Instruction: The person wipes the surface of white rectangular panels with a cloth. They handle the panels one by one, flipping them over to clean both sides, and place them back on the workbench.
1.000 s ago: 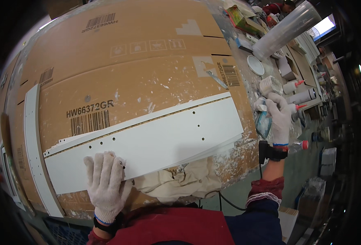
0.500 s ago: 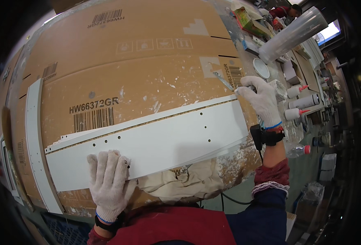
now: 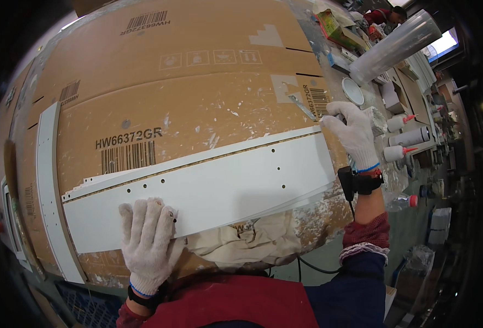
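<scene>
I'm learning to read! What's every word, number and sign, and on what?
I won't copy printing, but here's where it is:
Cardboard sheet: dark letter-and-number codes beside barcodes.
Same sheet: four pale square pictograms, mostly too faint.
Amid beige cloth: dark marks, unreadable.

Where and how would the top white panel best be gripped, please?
Probably pinch the panel top and bottom at its right end, coming from the right: it lies flat, that end faces cardboard, and its left end sits close to the strip.
</scene>
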The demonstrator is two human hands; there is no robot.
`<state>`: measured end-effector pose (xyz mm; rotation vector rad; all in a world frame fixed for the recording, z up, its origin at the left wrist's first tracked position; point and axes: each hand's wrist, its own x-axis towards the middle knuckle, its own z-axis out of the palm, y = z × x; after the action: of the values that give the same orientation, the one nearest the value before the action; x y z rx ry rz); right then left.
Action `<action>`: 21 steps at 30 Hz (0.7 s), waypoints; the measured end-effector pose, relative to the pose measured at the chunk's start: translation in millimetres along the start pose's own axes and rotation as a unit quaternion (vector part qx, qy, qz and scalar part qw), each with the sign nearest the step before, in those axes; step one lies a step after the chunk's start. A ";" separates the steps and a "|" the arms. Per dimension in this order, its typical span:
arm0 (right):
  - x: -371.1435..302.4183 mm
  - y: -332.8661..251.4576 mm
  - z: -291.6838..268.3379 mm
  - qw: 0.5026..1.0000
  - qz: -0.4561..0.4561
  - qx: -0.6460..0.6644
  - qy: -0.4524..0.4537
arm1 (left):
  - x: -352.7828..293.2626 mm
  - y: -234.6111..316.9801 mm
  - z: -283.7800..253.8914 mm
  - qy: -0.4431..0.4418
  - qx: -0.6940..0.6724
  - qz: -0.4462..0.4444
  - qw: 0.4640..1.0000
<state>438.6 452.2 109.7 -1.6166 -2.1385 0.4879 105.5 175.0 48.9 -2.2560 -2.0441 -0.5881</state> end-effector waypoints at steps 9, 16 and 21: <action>-0.1 -6.8 3.2 1.000 -0.011 0.004 0.025 | 2.8 1.6 -2.5 0.009 -0.009 -0.003 1.000; -18.7 -53.6 16.2 0.984 -0.052 0.161 -0.048 | 6.1 2.1 -2.9 0.013 -0.020 -0.005 1.000; -17.8 -96.9 25.6 0.974 -0.167 0.051 -0.142 | 9.1 5.5 -5.5 0.039 -0.014 -0.011 0.999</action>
<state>350.1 408.6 135.2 -1.1544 -2.4845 0.7388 110.0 181.4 58.0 -2.1901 -2.0396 -0.6995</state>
